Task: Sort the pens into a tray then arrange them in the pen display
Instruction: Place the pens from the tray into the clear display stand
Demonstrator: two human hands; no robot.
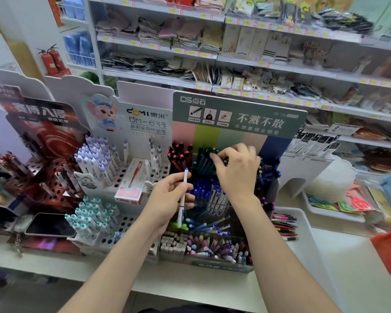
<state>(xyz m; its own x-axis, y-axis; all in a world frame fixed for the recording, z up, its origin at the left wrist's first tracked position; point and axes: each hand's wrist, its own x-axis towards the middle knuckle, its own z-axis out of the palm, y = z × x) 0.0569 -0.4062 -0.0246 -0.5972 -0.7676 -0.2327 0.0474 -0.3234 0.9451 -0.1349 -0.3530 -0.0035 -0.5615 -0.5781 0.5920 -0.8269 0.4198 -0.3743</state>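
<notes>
- Head view: I see the display, a stepped stand with a matte green card header and clear, smooth compartments packed with slim round pens.
- In front of the display's middle, the left hand pinches a thin white pen between thumb and curled fingers. The pen stands nearly upright with its blue cap on top.
- At the display's back row, the right hand reaches in with its fingers bent down among the teal pens. I cannot tell whether it is clamped on one.
- Just right of the display, a smooth white tray holds loose pens lying flat.
- Left of the display, a glossy black phone lies flat.
</notes>
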